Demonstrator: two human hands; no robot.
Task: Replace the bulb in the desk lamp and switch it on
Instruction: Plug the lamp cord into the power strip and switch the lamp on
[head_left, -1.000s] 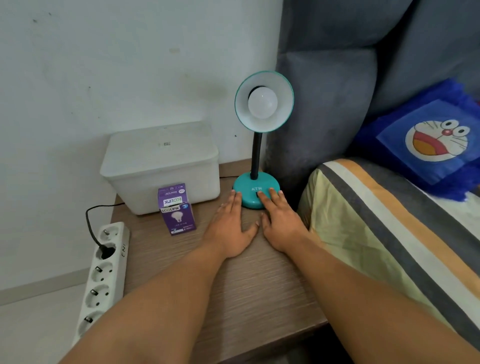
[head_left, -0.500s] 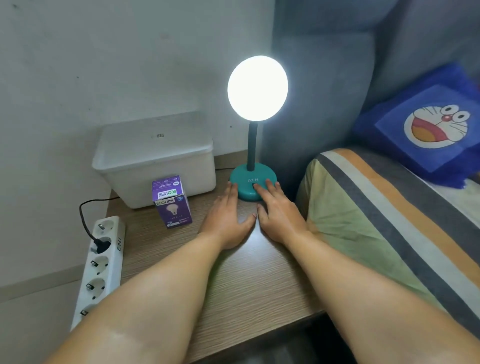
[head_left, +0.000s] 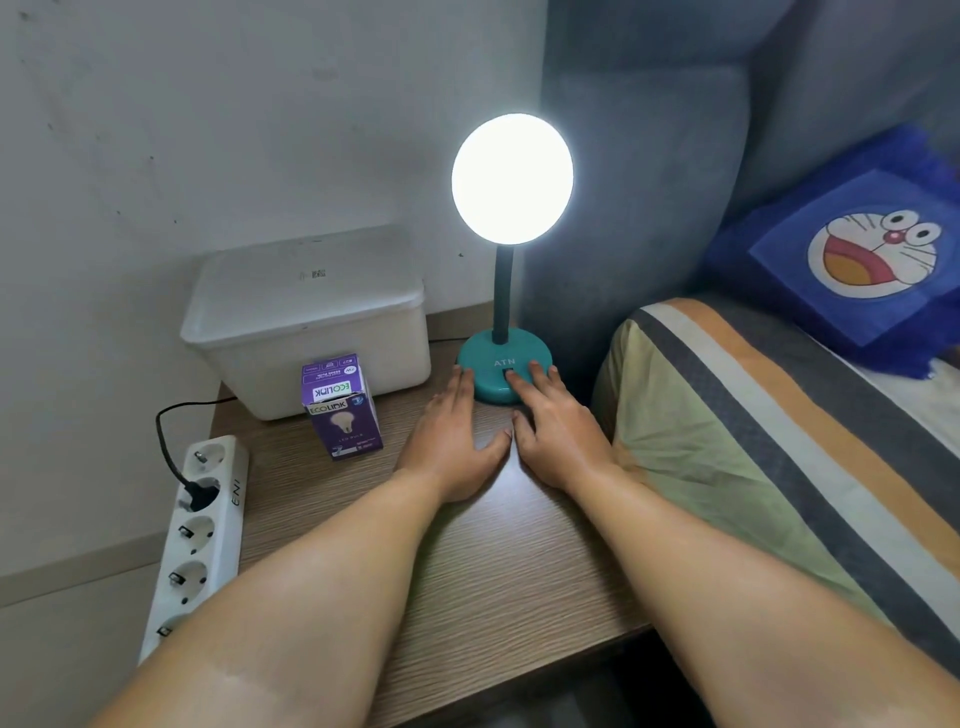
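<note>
The teal desk lamp (head_left: 501, 358) stands at the back of the wooden bedside table (head_left: 467, 561). Its round head (head_left: 512, 179) glows bright white, so the bulb inside is lost in glare. My left hand (head_left: 451, 437) lies flat on the table, fingertips touching the left edge of the lamp base. My right hand (head_left: 557, 429) also lies flat, with its fingertips on the front of the base at the dark switch (head_left: 507, 372). A purple bulb box (head_left: 341, 410) stands upright to the left of my hands.
A white lidded plastic box (head_left: 306, 317) sits at the back left against the wall. A white power strip (head_left: 200, 525) with one black plug hangs along the table's left side. A striped pillow (head_left: 769, 447) and a blue cartoon cushion (head_left: 862, 260) lie on the right.
The lamp was dark one second ago and is now lit. Both hands stay flat at the lamp base, the right fingers still on the switch.
</note>
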